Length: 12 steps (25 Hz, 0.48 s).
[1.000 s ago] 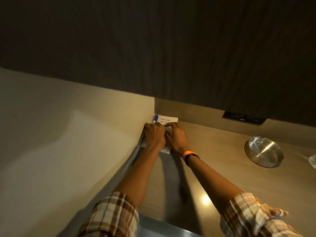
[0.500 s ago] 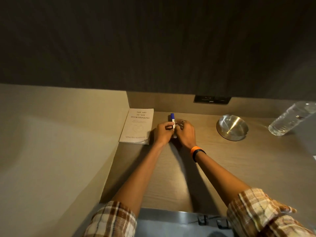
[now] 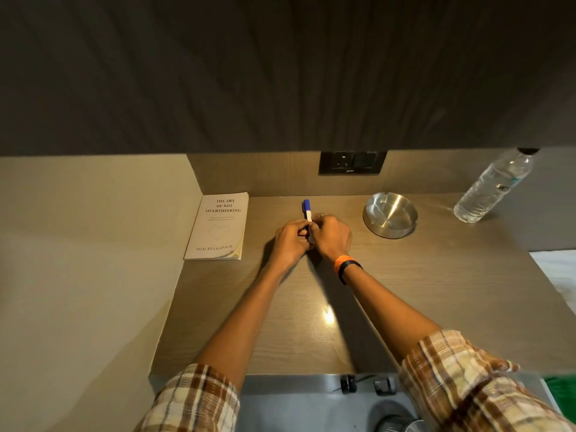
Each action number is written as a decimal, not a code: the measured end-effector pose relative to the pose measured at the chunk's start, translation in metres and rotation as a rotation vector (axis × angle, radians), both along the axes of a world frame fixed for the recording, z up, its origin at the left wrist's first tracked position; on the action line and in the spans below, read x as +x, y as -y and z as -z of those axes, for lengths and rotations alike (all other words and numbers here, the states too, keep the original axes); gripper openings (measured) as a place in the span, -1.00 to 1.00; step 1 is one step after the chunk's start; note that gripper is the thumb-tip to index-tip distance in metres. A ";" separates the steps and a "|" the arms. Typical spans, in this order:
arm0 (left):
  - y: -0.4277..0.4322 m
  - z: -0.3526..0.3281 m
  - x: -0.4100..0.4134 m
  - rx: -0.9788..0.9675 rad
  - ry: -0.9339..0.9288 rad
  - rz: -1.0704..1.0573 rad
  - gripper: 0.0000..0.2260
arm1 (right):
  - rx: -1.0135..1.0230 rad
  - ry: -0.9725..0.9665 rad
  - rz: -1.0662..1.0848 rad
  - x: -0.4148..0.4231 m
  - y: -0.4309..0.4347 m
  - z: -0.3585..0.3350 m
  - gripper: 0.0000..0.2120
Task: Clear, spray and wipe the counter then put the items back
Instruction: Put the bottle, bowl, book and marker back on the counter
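Observation:
A white marker with a blue cap [image 3: 307,210] pokes out from between my two hands at the back middle of the wooden counter [image 3: 405,291]. My left hand [image 3: 288,244] and my right hand [image 3: 330,235] are both closed around its barrel, low over the counter. A white paperback book [image 3: 218,227] lies flat in the back left corner, apart from my hands. A steel ashtray [image 3: 389,215] sits to the right of my right hand. A clear plastic water bottle [image 3: 494,185] stands at the far right.
A dark socket plate [image 3: 352,162] sits in the back wall above the counter. A beige side wall [image 3: 93,260] bounds the counter on the left. White bedding [image 3: 558,269] lies off the right edge. Below the front edge are a grey floor and small wheels [image 3: 347,383].
My hands left the book in the corner and moved right with the marker to the middle of the counter. The camera swung right, so the ashtray and bottle came fully into view.

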<state>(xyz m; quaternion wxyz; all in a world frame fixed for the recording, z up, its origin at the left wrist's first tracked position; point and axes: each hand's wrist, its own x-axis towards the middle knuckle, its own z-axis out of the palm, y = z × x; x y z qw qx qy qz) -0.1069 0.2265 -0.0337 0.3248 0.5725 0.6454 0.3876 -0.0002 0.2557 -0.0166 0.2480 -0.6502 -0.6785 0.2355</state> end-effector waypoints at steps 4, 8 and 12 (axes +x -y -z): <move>-0.006 0.006 -0.008 -0.034 -0.071 0.023 -0.64 | -0.002 -0.003 -0.016 0.001 -0.004 0.005 -0.80; -0.006 0.006 -0.010 0.025 -0.108 0.032 -0.61 | 0.005 -0.043 0.024 -0.006 -0.003 0.007 -0.83; 0.001 0.004 -0.009 0.036 -0.161 0.039 -0.60 | -0.002 -0.106 0.048 -0.007 0.003 0.015 -0.86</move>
